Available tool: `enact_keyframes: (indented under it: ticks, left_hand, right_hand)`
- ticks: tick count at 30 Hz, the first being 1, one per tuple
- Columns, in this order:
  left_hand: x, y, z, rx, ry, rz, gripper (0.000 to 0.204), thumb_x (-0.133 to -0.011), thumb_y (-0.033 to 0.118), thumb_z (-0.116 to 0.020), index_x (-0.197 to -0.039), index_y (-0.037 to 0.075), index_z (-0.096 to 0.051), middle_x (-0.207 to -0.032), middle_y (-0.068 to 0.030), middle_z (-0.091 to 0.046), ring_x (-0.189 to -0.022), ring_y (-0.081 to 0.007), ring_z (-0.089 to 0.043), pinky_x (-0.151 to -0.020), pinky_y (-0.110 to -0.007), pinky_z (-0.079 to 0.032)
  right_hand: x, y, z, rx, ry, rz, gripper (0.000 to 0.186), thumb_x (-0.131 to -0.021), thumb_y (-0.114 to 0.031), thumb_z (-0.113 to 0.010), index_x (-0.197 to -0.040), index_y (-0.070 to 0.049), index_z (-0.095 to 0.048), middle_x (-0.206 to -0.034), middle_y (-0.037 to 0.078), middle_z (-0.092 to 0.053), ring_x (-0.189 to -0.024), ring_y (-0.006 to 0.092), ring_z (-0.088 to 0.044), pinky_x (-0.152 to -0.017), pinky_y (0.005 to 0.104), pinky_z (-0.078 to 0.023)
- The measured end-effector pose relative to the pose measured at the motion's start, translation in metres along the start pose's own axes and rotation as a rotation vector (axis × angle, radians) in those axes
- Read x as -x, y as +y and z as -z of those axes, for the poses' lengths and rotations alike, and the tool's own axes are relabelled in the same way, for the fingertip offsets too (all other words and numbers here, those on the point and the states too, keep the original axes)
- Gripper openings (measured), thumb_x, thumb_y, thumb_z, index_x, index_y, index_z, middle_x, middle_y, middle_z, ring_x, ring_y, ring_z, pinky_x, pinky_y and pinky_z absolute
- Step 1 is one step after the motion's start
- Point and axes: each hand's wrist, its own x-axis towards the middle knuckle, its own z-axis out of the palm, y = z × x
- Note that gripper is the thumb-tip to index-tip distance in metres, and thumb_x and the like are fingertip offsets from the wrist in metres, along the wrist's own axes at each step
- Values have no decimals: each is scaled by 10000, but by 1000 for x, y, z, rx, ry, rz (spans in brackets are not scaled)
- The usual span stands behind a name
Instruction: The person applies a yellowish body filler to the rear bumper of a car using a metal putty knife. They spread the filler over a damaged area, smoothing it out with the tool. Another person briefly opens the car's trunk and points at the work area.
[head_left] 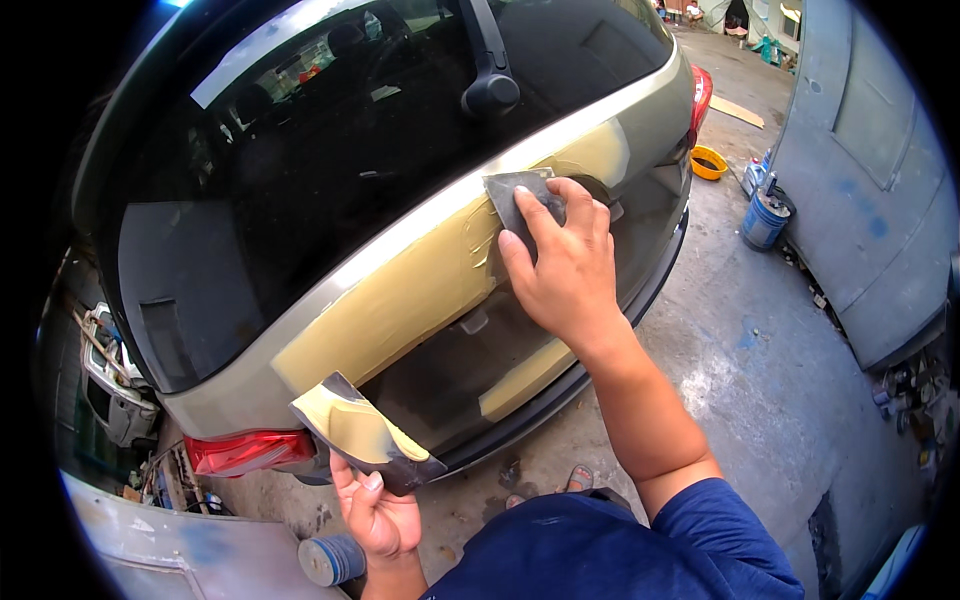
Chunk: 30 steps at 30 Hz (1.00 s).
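In my right hand (565, 265) is a dark, flat spreader (507, 197), its edge against the car's tailgate (237, 358). Thumb and fingers press on the spreader's face. Pale yellow body filler (385, 300) covers a long band of the panel below the rear window, with ridges near the spreader. A second filler patch (525, 380) lies lower, by the bumper. My left hand (378, 507) pinches the lower edge of a dark, flat sheet (400, 470) that carries a smear of yellow filler. That sheet is held near the tailgate's lower left corner, beside the red tail light (245, 452).
A rear wiper (490, 90) juts from the dark glass. Toward the right stand a blue paint can (765, 218), a yellow basin (708, 163) and a grey metal door (870, 180). Another can (331, 560) lies at the lower left, near a loose panel (200, 555).
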Motion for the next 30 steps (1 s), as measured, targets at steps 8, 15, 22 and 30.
enact_keyframes:
  ticks: [8,15,22,30]
  left_hand:
    - [0,-3,1,-4,-3,11,653,-757,-65,-471,-1392,37,-358,-1372,-165,-458,-1271,-308,-463,-1065,-476,-399]
    - [-2,-2,3,-32,-12,30,648,-771,-54,-468,-1401,41,-350,-1379,-144,-451,-1273,-292,-459,-1063,-469,-400]
    - [-3,-2,5,-18,-27,20,623,-784,-58,-466,-1390,40,-361,-1368,-157,-461,-1268,-304,-463,-1064,-478,-392]
    - [-4,-5,1,-4,-41,59,623,-784,-61,-459,-1390,46,-362,-1382,-163,-448,-1282,-307,-449,-1083,-481,-372]
  right_hand:
    - [23,-25,1,-123,-87,69,417,-763,-181,-680,-1155,-58,-610,-1210,164,-468,-1079,356,-439,-866,442,-416]
    - [52,-24,-6,-218,-113,139,480,-693,-124,-726,-1154,-60,-607,-1170,150,-480,-1074,348,-439,-871,440,-410]
    - [87,-16,-20,-260,-124,186,517,-671,-107,-741,-1165,-68,-595,-1182,152,-474,-1078,366,-443,-881,451,-411]
    - [110,-10,-7,-294,-183,154,498,-696,-166,-733,-1169,-83,-601,-1223,145,-471,-1096,352,-442,-849,444,-403]
